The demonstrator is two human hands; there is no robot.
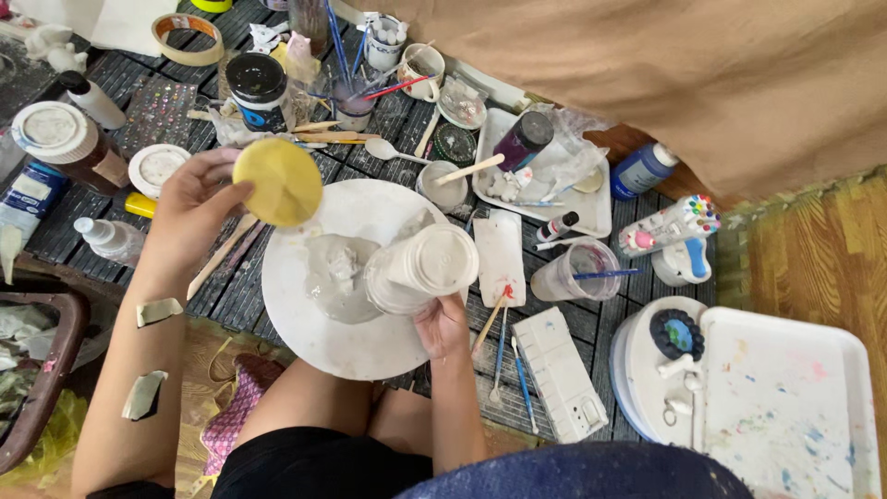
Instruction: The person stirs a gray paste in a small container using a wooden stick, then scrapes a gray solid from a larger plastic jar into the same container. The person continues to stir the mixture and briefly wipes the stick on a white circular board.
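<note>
Your left hand (pixel 189 208) pinches the yellow sponge (pixel 277 182) by its edge, held above the rim of the round white board (pixel 305 333). It looks light and soft, so a loose pinch should do. Your right hand (pixel 442 325) wraps the base of the tilted white clay pot (pixel 420 268) over the grey clay smear (pixel 337 282) — likely damp and easily dented (grip low, evenly).
</note>
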